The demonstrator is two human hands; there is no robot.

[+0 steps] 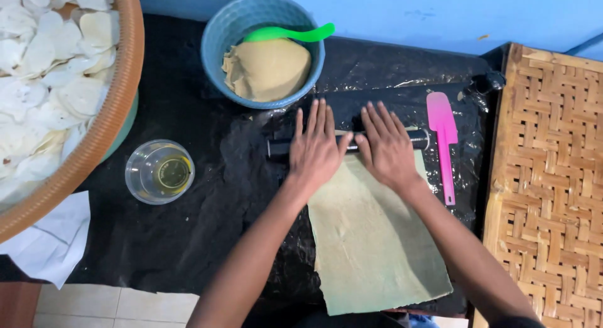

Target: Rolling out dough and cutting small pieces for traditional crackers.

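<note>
Both hands lie flat and open, fingers stretched out, on a black rolling pin [282, 146]. The left hand [316, 151] presses on its left part and the right hand [386, 149] on its right part; neither hand closes around it. The pin lies across the far edge of a thin sheet of dough [370, 240], which spreads from the hands toward the person.

The dough rests on a black plastic sheet [188, 234] that covers the table. Just right of the pin lies a pink spatula [443, 136]. Beyond the hands stands a blue bowl [220, 45] with a lump of dough [270, 69] and a green spoon [289, 33]. At left are a clear cup of oil [159, 171] and a big basket [116, 108] of pale chips. A woven mat [553, 177] is at right, a blue wall [408, 14] behind.
</note>
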